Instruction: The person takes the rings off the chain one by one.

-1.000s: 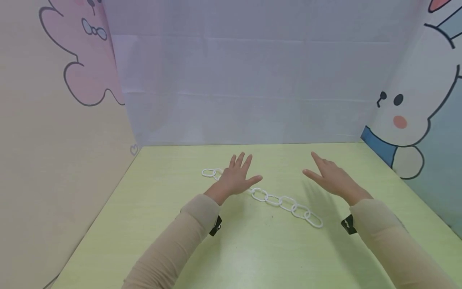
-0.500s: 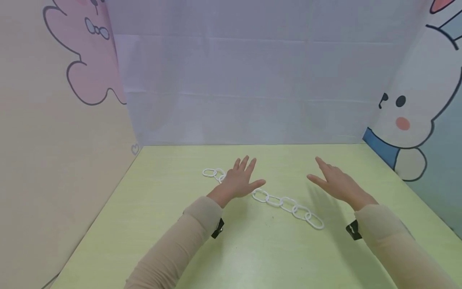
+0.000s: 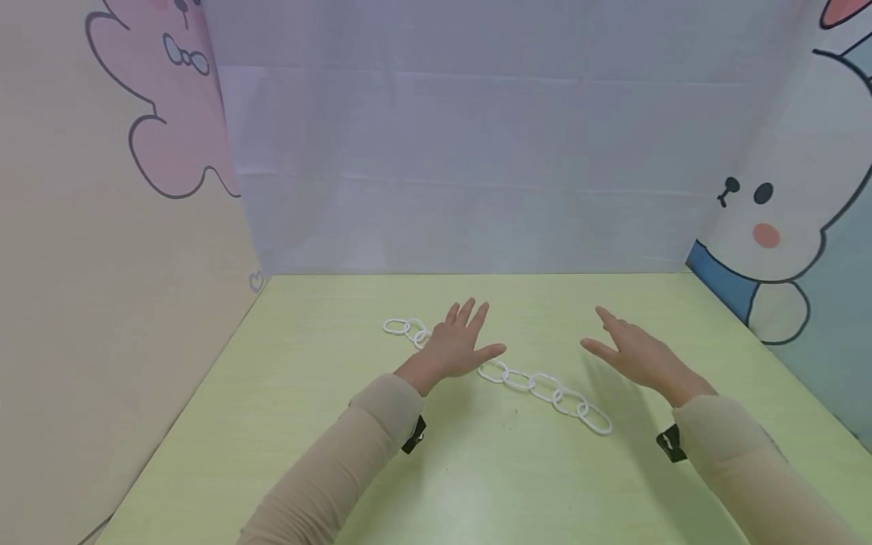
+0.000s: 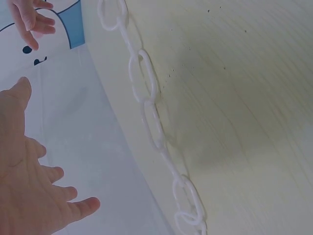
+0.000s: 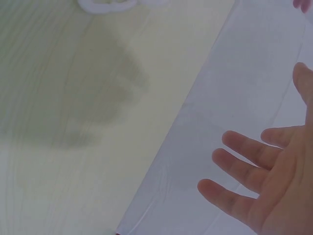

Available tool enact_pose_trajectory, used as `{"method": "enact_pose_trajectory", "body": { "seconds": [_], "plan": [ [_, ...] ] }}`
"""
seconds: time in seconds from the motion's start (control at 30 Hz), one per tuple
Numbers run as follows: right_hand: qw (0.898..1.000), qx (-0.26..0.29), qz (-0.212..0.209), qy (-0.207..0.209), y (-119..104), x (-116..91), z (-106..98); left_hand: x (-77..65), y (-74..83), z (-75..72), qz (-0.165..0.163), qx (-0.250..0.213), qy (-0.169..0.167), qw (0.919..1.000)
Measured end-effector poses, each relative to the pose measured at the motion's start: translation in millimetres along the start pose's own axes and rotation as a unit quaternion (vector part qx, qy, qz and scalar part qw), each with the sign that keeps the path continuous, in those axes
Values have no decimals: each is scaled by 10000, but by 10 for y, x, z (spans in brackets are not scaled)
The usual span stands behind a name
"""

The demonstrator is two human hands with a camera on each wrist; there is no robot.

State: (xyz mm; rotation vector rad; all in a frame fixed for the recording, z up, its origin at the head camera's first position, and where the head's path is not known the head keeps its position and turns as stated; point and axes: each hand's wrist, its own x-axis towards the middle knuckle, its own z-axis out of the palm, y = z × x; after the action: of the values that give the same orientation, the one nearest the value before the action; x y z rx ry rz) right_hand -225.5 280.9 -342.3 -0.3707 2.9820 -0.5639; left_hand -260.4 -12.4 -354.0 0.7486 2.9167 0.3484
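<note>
While both hands hover over the table point(image 3: 518, 477), neither grips anything: the left hand point(image 3: 453, 346), fingers spread, hangs over the middle of the chain point(image 3: 531, 382) and hides a few links from the head view; the right hand point(image 3: 639, 353), fingers straight and thumb apart, hangs off to the right, apart from the links. From where I stand, the chain lies slantwise, one end towards the table's far left corner, the other nearer the front and right of the middle.

What might go wrong, I'd say, comes from those loose links: picked up by one end alone, the rest would trail, swing or fold over itself, and a low left hand could snag a link and drag the row askew.

The far edge is the tightest, since the sheet point(image 3: 477, 151) rises there; the left wall point(image 3: 136, 318) and right wall point(image 3: 783, 242) flank the side edges. The most room to move lies towards the front, though the near edge is out of view
</note>
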Motion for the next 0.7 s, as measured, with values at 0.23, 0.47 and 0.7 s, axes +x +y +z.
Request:
{"method": "enact_pose_trajectory", "body": {
  "seconds": [0.23, 0.47, 0.7],
  "plan": [
    [10000, 37, -55, 9, 13, -44, 19, -14, 40, 38, 33, -156, -87, 9998],
    [10000, 39, -64, -48, 11, -89, 55, -24, 75, 71, 98, -239, -174, 9995],
    [9999, 65, -42, -104, 19, -130, 94, -29, 97, 117, 151, -356, -196, 9991]
  ]
}}
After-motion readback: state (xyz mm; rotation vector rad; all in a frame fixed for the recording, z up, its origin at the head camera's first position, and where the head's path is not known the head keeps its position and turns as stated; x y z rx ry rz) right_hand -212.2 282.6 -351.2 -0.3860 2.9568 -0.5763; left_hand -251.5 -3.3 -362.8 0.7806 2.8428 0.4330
